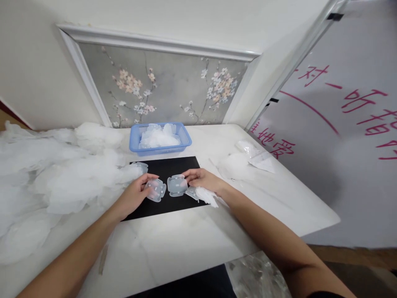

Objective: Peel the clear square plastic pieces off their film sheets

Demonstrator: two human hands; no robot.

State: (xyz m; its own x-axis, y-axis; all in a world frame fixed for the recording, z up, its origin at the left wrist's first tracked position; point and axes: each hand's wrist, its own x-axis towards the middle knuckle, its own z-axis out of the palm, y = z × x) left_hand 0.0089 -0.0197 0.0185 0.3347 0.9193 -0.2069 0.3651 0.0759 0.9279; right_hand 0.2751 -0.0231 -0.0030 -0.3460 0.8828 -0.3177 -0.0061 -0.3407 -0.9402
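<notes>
Over a black mat (pixel 161 209), my left hand (pixel 135 195) pinches a translucent plastic piece (pixel 156 191) with notched edges and small holes. Facing it, my right hand (pixel 201 181) has its fingers closed on the edge of a similar plastic piece (pixel 176 186). A narrow gap lies between the two pieces. Under my right wrist are another translucent piece (pixel 192 193) and a bunch of white, thin material (pixel 207 196); whether the hand also holds these I cannot tell. One more piece (pixel 141 167) rests at the mat's upper left corner, beyond my left hand.
A blue basket (pixel 134 145) filled with translucent pieces stands behind the mat. Big heaps of white, filmy material (pixel 62 178) cover the table's left side. At right lie a clear plastic bag (pixel 248 149) and a white pile (pixel 235 166). A whiteboard (pixel 350 174) borders the table's right.
</notes>
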